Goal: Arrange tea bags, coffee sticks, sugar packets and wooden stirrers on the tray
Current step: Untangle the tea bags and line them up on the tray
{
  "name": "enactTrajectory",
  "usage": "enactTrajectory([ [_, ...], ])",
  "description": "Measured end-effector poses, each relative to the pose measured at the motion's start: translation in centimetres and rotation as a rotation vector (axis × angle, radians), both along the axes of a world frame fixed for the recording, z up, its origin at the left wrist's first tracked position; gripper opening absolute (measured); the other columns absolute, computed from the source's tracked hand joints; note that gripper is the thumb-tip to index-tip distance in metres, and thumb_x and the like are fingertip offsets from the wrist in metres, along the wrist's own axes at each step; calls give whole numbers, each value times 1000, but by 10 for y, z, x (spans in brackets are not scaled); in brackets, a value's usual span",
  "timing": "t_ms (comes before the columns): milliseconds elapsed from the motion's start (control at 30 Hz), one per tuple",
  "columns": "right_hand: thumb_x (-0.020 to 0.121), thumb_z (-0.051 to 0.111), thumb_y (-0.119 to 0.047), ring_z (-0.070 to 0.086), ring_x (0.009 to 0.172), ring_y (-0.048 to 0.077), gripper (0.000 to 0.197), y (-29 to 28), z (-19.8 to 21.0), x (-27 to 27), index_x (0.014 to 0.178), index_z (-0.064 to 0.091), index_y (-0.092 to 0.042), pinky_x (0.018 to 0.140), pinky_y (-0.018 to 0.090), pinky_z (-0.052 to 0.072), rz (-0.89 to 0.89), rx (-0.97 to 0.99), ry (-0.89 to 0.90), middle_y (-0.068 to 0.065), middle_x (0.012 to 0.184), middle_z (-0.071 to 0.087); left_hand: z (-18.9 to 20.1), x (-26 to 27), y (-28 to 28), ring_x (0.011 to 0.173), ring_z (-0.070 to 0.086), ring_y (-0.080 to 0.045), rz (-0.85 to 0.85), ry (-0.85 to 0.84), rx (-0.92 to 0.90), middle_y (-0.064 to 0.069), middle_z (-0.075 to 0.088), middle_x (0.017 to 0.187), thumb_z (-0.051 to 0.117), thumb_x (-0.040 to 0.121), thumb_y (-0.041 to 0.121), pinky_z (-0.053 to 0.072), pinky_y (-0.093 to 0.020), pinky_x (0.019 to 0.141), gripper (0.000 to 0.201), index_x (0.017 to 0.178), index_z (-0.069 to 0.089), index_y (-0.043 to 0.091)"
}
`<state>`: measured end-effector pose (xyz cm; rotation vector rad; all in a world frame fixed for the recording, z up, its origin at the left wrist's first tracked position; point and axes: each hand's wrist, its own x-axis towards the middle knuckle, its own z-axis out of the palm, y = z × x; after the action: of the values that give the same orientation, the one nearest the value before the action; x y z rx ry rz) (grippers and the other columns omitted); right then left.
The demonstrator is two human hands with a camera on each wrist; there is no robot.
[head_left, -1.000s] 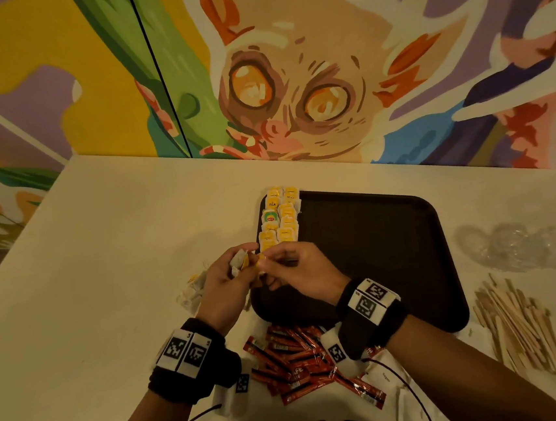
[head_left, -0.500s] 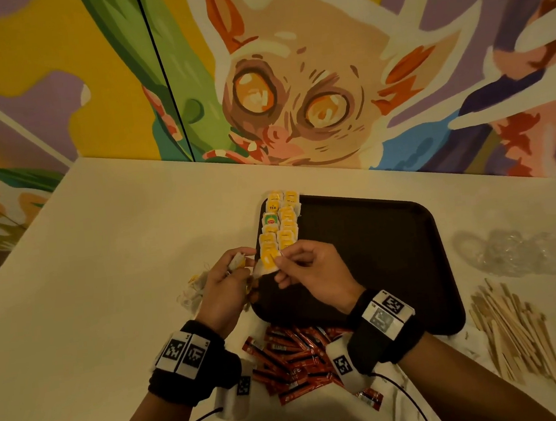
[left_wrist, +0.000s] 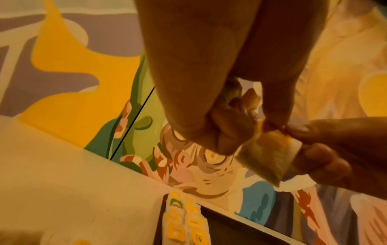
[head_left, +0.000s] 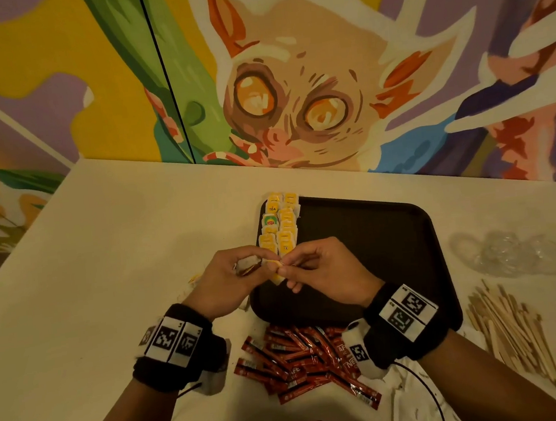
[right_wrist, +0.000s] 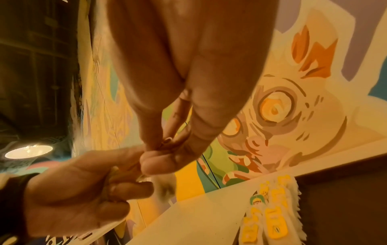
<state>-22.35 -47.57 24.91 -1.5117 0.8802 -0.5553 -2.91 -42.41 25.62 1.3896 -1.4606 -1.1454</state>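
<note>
Two columns of yellow-tagged tea bags [head_left: 279, 222] lie along the far left edge of the dark brown tray [head_left: 374, 241]. Just in front of them my left hand [head_left: 251, 263] grips a small bunch of tea bags [head_left: 246, 268]. My right hand [head_left: 284, 270] meets it and pinches one tea bag [head_left: 277, 276] by its top. The left wrist view shows this tea bag [left_wrist: 266, 156] hanging from the right fingers [left_wrist: 326, 132]. In the right wrist view the pinching right fingertips [right_wrist: 159, 154] touch the left hand [right_wrist: 79, 190]. Red coffee sticks [head_left: 304, 360] lie heaped before the tray.
A pile of wooden stirrers [head_left: 512, 333] lies right of the tray, with crumpled clear plastic [head_left: 511, 249] behind it. White packets [head_left: 414, 401] sit at the near right edge. A few loose tea bags [head_left: 193, 279] lie left of my left hand. The painted wall [head_left: 290, 73] bounds the table's far side.
Half a second ago my right hand held one tea bag up near the rows. Now both hands are close together again, with the bag lower between them.
</note>
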Motion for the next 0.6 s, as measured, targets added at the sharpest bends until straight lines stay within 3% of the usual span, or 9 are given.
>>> enactTrajectory([
  [100,86,72,-12,71,73,22,16,0,3,-2,100,73,-3,69,32,60,-19,-37,20,9,84,72,-3,6,-2,78,65,-2,-11,-83,-26,3,72,84,70,86,17,46,-10,70,8,92,74,12],
  [267,84,74,-17,67,67,17,11,0,9,-5,93,73,-10,69,33,59,-33,-105,81,9,85,70,-7,7,-4,84,61,-3,29,-265,-102,11,67,85,73,82,26,41,-9,73,5,85,74,22],
  [367,86,73,-17,67,68,12,8,0,13,-7,93,73,-12,70,28,58,-39,-139,137,2,84,70,-10,8,-5,82,58,-2,41,-407,-172,13,62,84,74,81,31,38,-9,71,5,86,73,29],
  [467,86,72,-16,68,69,8,7,0,18,-7,92,73,-13,69,23,57,-36,-163,177,-1,81,71,-10,7,-6,78,57,-4,13,-508,-265,12,60,86,73,82,31,43,-16,68,8,88,73,27],
  [600,85,73,-18,70,69,11,7,3,26,-6,91,73,-14,69,25,59,-56,-240,201,1,77,72,-11,8,-7,75,57,-8,-5,-574,-315,11,58,89,72,84,31,50,-32,65,10,91,73,26],
])
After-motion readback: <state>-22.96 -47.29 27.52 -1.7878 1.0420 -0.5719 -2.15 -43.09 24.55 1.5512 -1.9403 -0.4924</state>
